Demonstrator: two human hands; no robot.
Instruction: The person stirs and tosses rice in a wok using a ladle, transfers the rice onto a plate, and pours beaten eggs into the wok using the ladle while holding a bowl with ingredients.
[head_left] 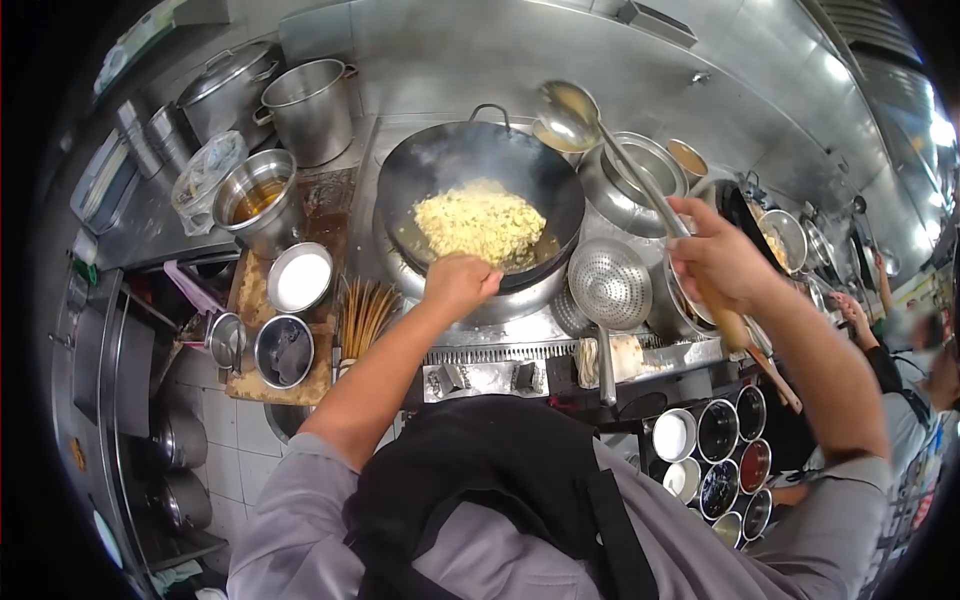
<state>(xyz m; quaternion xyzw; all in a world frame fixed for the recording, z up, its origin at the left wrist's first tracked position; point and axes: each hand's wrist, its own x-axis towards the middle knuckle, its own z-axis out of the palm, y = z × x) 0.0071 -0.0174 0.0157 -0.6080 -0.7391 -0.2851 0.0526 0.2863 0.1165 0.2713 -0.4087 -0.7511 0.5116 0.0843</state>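
Note:
A black wok (420,165) sits on the stove, holding a yellow, crumbly food (480,222) that looks like egg. At the wok's near rim, my left hand (460,288) is closed; the part it grips is hidden by the fingers. Raised to the right of the wok, my right hand (720,258) is wrapped round the handle of a long metal ladle (572,115). The ladle's bowl is up beyond the wok's back right edge. A perforated strainer (610,283) lies right of the wok, its handle toward me.
Left of the wok stand a pot of oil (262,200), a bowl of white stuff (300,277) and bamboo sticks (365,315). Several seasoning containers (718,430) are at lower right. Another person's hand (852,315) shows at far right, near a second wok.

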